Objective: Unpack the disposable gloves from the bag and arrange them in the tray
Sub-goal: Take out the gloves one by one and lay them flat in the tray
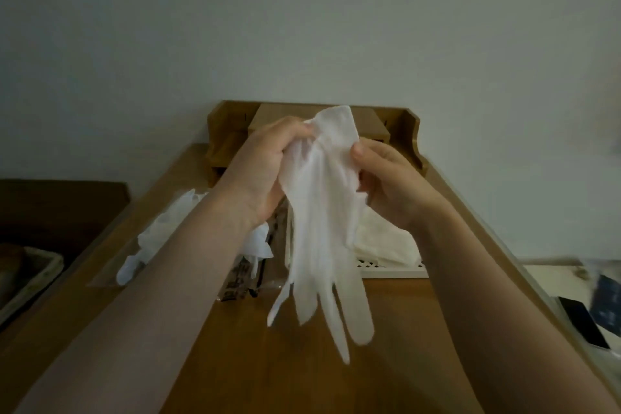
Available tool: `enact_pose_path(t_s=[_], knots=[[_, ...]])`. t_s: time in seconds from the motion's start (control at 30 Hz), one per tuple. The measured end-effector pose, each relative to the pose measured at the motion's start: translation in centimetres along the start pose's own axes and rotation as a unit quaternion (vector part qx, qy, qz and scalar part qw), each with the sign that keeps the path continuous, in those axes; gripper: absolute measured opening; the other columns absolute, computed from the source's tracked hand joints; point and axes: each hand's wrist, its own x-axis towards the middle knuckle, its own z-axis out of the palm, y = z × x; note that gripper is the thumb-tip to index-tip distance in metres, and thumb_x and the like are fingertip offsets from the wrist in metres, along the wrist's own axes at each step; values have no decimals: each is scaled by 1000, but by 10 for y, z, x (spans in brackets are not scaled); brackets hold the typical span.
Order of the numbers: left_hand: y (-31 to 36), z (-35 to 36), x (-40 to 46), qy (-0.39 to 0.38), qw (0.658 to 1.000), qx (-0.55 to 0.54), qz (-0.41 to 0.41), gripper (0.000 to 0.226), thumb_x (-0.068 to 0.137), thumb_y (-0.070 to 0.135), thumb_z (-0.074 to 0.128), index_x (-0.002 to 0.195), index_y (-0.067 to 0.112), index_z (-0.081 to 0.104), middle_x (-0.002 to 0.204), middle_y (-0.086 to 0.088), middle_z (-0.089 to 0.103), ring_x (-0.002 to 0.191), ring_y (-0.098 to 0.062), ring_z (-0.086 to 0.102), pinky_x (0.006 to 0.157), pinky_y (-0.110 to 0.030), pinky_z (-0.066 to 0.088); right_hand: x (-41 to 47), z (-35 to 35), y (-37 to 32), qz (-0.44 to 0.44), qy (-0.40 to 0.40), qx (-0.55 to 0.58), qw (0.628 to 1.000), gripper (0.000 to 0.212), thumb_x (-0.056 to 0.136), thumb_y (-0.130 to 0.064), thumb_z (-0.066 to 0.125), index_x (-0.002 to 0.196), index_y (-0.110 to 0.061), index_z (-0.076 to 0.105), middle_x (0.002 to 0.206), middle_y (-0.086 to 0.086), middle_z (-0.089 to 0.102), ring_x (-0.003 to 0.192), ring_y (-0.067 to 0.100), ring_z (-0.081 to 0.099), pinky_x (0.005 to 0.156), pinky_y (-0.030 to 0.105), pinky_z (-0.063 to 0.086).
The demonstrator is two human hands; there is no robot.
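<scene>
A white disposable glove [322, 228] hangs in the air above the wooden table, cuff up and fingers dangling down. My left hand [265, 165] grips the cuff on its left side and my right hand [386, 178] pinches it on the right. Behind the glove, a white tray [393, 270] with a perforated rim holds a pile of cream-white gloves [383, 239]. To the left lies a clear plastic bag [161, 232] with more white gloves inside it, partly hidden by my left forearm.
A wooden desk organizer [403, 134] stands at the table's back against the wall. A dark printed strip of packaging [242, 276] lies beside the bag. A phone [584, 323] sits on a white surface at right; a basket [30, 276] at far left.
</scene>
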Motion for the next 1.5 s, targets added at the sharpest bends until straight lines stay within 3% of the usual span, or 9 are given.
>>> enact_pose_path(t_s=[0.13,0.27,0.53,0.7,0.8,0.97,1.13,1.2,1.5], knots=[[-10,10,-5,-27,998,-7,-55,45,93,19,47,54,20,69,61,0,63,59,-12,63,61,-28,52,-13,-14,5,47,-24,-24,998,36,79,-35,72,104,-10,65,100,6,67,92,21,66,81,34,53],[-22,10,-4,-24,997,-18,-72,25,88,16,49,67,15,63,67,-1,62,64,-14,62,62,-28,50,-25,-17,13,84,0,28,996,26,86,-22,55,108,-9,61,98,5,67,88,21,66,77,34,54],[-42,23,17,-33,978,148,-144,12,81,22,68,91,16,69,86,-3,74,83,-18,70,76,-33,56,-37,-33,12,105,42,-206,972,18,95,-26,54,88,-12,64,78,-3,65,68,10,62,66,22,51],[-61,29,34,-2,981,133,-143,8,88,22,63,91,15,66,80,-1,71,75,-15,69,66,-29,54,-45,-78,15,195,-40,-121,972,20,85,-21,67,89,-2,64,75,4,67,63,13,64,58,22,53],[-67,29,44,-4,984,115,-136,7,88,24,62,84,18,64,74,2,68,70,-13,66,62,-29,51,-51,-103,20,259,-71,-37,963,48,67,-30,83,98,1,64,87,10,71,72,19,70,60,26,58],[-75,29,70,7,987,106,-119,12,92,26,58,87,17,65,77,2,68,73,-13,66,68,-29,54,-53,-129,24,247,49,39,967,35,77,-30,74,100,-5,66,93,12,69,76,23,70,61,30,58],[-88,29,106,27,988,113,-105,13,94,23,56,86,18,65,81,1,65,80,-15,63,76,-31,53,-31,-143,30,193,281,-173,924,24,92,-37,58,93,-14,67,99,14,68,85,26,66,75,38,58],[-90,30,123,30,984,150,-91,12,93,25,57,87,20,66,74,5,65,69,-8,61,72,-28,52,-14,-151,26,145,311,-261,902,23,94,-34,56,87,-14,65,86,7,66,76,18,62,65,28,54],[-96,11,159,-7,934,356,-4,13,93,24,57,95,17,68,93,6,67,86,-5,61,75,-20,44,15,-176,37,29,244,-536,808,19,99,-25,46,98,-16,63,83,-9,58,76,4,52,71,9,39]])
